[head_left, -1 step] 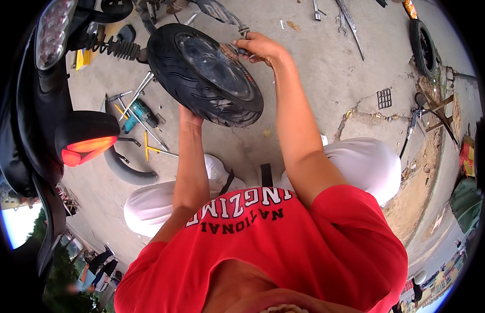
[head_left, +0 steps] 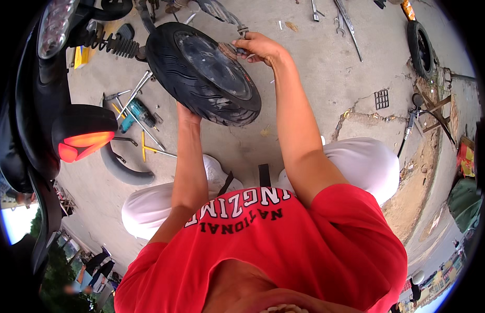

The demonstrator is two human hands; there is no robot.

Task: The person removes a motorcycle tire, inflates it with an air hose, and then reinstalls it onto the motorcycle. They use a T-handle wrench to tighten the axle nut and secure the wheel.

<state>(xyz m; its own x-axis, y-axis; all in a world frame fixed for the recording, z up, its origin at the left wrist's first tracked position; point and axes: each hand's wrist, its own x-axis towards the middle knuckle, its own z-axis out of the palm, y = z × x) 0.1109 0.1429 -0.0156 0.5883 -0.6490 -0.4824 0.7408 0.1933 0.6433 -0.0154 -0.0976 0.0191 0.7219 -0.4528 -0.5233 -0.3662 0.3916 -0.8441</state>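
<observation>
A scooter wheel with a black treaded tyre and a dusty dark hub cover stands tilted in front of me. From underneath, my left hand holds the tyre's near left side; its fingers are hidden behind the rubber. My right hand is at the wheel's right side, next to a rusty brown patch by the hub. Its fingers are curled closed around a small dark part near the end of a cable fitting. What exactly they grip is too small to tell.
The scooter's body with its lit red rear lamp and shock absorber spring is at left. A teal power drill, several tools and a grey curved fender lie below. Wrenches are far right, beyond them another tyre.
</observation>
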